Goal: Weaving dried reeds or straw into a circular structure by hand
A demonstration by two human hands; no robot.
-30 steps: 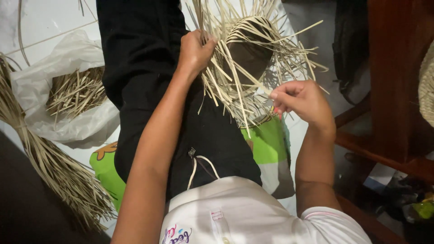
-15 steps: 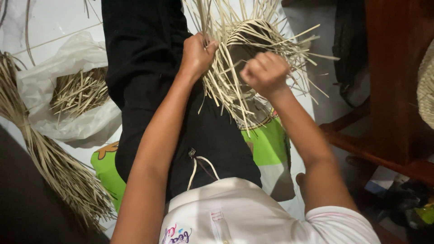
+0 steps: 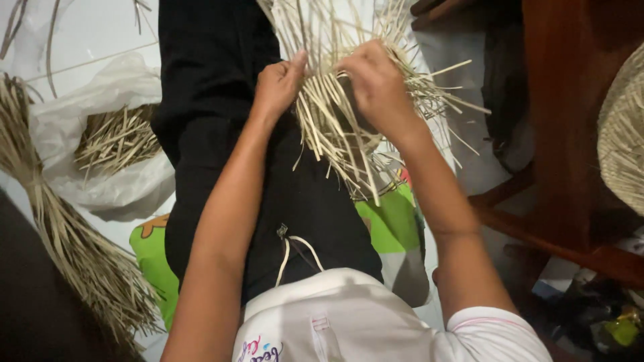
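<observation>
Half-woven straw piece [image 3: 342, 127], on the lap over black trousers [image 3: 221, 134], is pinched by left hand [image 3: 278, 84] and right hand [image 3: 376, 84], both closed on strands; many loose ends are left unwoven.

White floor [image 3: 87, 40] bears straw bundle [image 3: 60, 234], plastic bag [image 3: 107, 181].

The person has two bare arms. The left hand [image 3: 278, 84] and the right hand [image 3: 376, 84] wear no gloves or rings that can be seen. The shirt [image 3: 349, 322] is white with short sleeves. It has a small pink and blue picture near the bottom, too cut off to make out. The pants [image 3: 221, 134] are black, with a white string [image 3: 295, 251] at the waist.
</observation>
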